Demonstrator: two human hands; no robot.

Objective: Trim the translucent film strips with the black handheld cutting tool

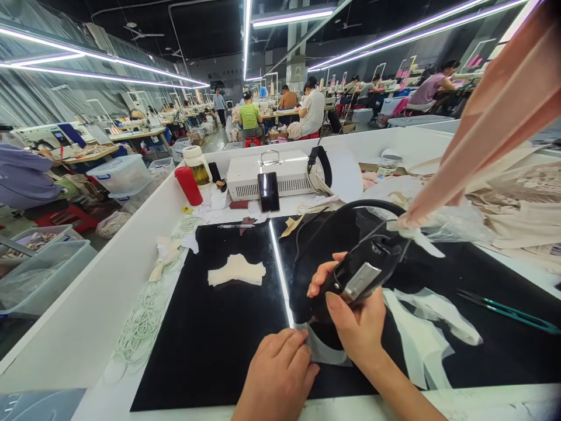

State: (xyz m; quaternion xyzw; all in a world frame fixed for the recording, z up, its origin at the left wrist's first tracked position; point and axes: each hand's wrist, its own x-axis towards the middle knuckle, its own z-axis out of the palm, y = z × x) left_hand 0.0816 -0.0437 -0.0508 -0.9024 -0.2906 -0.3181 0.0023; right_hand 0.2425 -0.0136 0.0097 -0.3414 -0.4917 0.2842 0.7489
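My right hand (357, 324) is wrapped round a black corded hand tool (366, 272) with a silver plate on its side. The tool leans over a sheer whitish fabric piece (326, 349) on the black mat (210, 345); whether it touches the fabric is hidden. Curled and low, my left hand (280, 368) has its fingertips and thumb at the left edge of that piece. To the right lie more sheer pale pieces (418, 339). On the left a small stack of cream cut pieces (236, 271) rests on the mat.
A pink fabric strip (477, 134) hangs down to the tool's cable end. Teal thread snips (508, 310) lie at right. Behind the mat stand a phone (269, 192), a white metal box (245, 174) and a red cup (188, 186). Pale cord (142, 316) is heaped at left.
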